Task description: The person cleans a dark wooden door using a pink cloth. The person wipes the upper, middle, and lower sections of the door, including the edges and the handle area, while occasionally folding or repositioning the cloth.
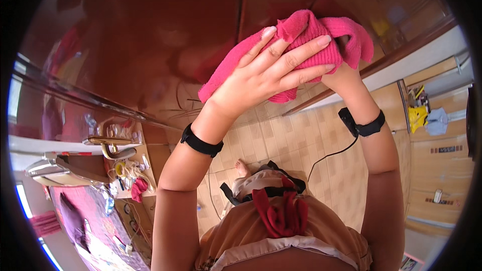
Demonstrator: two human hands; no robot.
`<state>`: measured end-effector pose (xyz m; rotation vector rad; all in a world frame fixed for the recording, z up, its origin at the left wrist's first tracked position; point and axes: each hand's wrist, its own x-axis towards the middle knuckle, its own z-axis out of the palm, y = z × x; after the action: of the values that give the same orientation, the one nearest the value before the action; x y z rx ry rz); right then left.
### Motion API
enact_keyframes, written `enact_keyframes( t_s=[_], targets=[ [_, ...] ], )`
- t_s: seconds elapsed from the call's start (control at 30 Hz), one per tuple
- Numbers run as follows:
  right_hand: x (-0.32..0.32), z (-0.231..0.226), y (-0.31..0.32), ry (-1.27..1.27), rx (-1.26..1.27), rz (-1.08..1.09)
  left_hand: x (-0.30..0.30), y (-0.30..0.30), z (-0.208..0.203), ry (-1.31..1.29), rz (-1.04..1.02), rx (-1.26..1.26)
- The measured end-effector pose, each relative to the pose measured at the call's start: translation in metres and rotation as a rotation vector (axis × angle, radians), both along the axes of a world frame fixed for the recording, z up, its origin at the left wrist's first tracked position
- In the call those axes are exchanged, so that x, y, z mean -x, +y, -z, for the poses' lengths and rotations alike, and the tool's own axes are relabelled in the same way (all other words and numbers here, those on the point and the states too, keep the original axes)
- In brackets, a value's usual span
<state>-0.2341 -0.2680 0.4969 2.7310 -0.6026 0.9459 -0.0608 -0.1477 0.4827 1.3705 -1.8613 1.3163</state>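
Note:
A bright pink ribbed cloth (321, 27) is bunched up against the glossy dark red-brown cabinet door (170, 30). My left hand (263, 73) lies across the cloth with its fingers spread, gripping it; one fingertip is tucked under a fold. My right hand (341, 78) reaches up behind and into the cloth's right end. Its fingers are mostly covered, so their grip is hidden. Black straps sit around both of my forearms, with a dark cable hanging from the right strap (369, 124).
Tiled floor (281, 140) lies below, with a bare foot (242, 167) on it. On the left are a cluttered shelf (133, 180) and a purple-covered bed (95, 216). A yellow bag (417, 118) hangs at right. A red cloth (281, 211) lies against my clothing.

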Motion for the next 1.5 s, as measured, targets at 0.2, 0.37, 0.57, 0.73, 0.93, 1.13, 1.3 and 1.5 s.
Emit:
enact_keyframes(
  t_s=[0.2,0.37,0.57,0.73,0.93,1.13,1.3,1.5],
  targets=[
    [0.001,0.002,0.000,0.078,0.318,-0.007,-0.023,0.028,0.012,0.029,-0.231,0.041],
    [0.022,0.017,-0.016,-0.034,0.388,0.005,-0.036,0.033,0.015,0.119,-0.335,0.064],
    [0.038,0.028,-0.035,0.067,-0.100,-0.257,-0.015,0.020,0.015,0.282,-0.365,0.142],
    [0.030,0.035,-0.045,0.024,-0.462,-0.563,-0.017,0.030,0.019,0.302,-0.425,0.066],
    [0.018,0.026,-0.031,-0.098,0.244,-0.227,-0.013,0.040,0.016,0.305,-0.502,-0.023],
    [0.010,0.044,-0.013,-0.121,0.442,-0.049,-0.016,0.045,0.017,0.213,-0.514,-0.026],
    [-0.003,0.049,0.011,-0.013,0.414,-0.001,-0.056,0.069,0.032,0.089,-0.475,-0.038],
    [-0.028,0.060,0.040,-0.155,0.375,0.080,-0.072,0.081,0.035,0.055,-0.364,-0.050]
  ],
)
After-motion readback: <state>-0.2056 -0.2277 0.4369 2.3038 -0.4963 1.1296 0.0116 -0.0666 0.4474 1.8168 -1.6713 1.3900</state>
